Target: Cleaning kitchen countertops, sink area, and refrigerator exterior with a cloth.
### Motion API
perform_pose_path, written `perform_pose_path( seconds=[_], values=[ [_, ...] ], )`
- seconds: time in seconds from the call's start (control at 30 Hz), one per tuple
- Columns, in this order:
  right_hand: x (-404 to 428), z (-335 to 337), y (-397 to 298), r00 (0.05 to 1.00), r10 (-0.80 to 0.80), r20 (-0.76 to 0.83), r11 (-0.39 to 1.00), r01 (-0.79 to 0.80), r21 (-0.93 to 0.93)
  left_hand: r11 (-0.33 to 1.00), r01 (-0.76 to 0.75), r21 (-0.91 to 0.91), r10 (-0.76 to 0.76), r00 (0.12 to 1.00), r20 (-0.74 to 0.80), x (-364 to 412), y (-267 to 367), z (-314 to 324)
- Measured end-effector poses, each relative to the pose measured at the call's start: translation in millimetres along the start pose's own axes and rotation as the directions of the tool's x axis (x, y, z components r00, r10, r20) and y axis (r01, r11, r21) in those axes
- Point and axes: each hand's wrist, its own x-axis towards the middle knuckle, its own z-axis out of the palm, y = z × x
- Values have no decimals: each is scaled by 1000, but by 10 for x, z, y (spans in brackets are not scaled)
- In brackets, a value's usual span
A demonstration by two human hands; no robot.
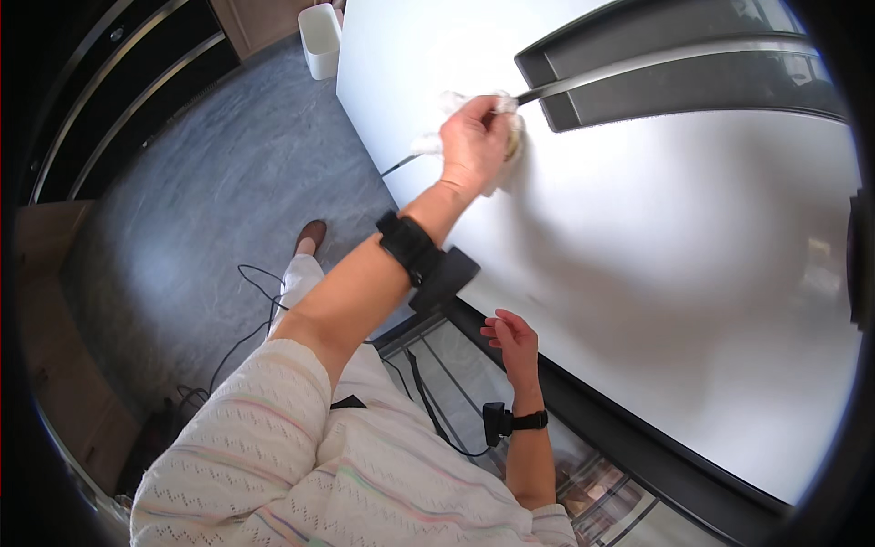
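Note:
My left hand (478,140) grips a crumpled white cloth (502,174) against the glossy white refrigerator doors (649,205). The cloth lies across the dark seam between the two doors, just beside the end of the recessed grey handles (683,72). A yellowish patch shows under my fingers; I cannot tell whether it belongs to the cloth. Lower down, my right hand (516,345) hangs in front of the black trim (601,417) along the door's edge. Its fingers are loosely bent and apart, with nothing in them. Each forearm wears a black strapped-on device.
A white plastic bin (319,41) stands on the grey floor (205,171) by the refrigerator. Black cables (249,335) trail beside my leg. Black-fronted units (130,89) with metal bars line the far left. Dark-barred shelving or panels (437,369) lie beside the trim.

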Motion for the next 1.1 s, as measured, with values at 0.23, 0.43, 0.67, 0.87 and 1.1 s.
perform_pose_path(
  seconds=[0.23,0.43,0.67,0.87,1.1],
  values=[
    [42,-39,-53,999,-28,28,999,29,-22,977,134,168,-138,990,10,57,-86,-101],
    [28,-39,-87,998,-26,53,997,30,-66,996,-56,73,55,998,23,-29,71,-16],
    [-2,-98,-62,1000,-12,15,998,13,-58,975,50,216,-55,998,18,-179,69,65],
    [11,-167,2,998,21,61,996,-16,-84,959,-283,-7,281,947,155,-458,491,339],
    [1,-179,-91,1000,5,29,999,-3,-47,961,-133,243,104,987,126,-295,-126,-25]
  ],
)
